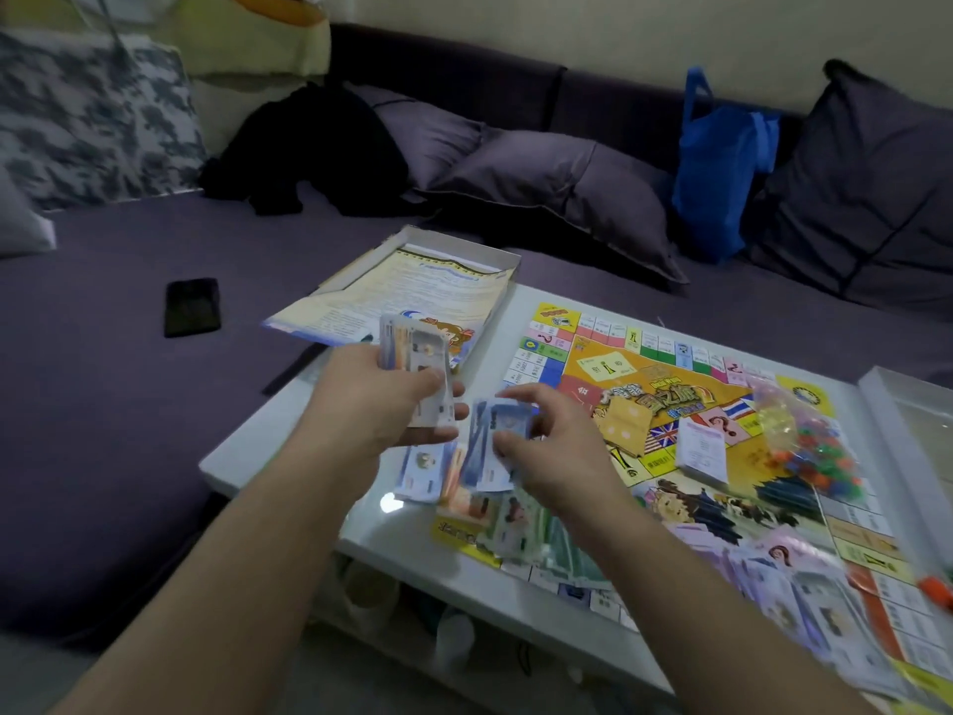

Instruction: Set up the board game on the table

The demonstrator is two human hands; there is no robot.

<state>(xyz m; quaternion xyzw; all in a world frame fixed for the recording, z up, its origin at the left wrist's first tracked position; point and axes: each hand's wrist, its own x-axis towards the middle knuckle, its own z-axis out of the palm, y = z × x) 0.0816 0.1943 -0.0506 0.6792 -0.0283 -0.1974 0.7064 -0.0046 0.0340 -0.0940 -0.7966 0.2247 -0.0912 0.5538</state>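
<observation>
Board [670,405] flat on white table [289,436], colourful side up. Left hand [381,399]: fingers curled round wad of notes [417,363], upright above table edge. Right hand [546,436]: thumb and fingers pinch blue note [495,446] over loose notes on table (blurred). More note piles [773,575] on board's near side. Card deck [701,451] at board centre; bag of pieces [809,446] just beside. Box [412,281] with rules sheet at table's far-left corner. Phone [192,307] on sofa.
</observation>
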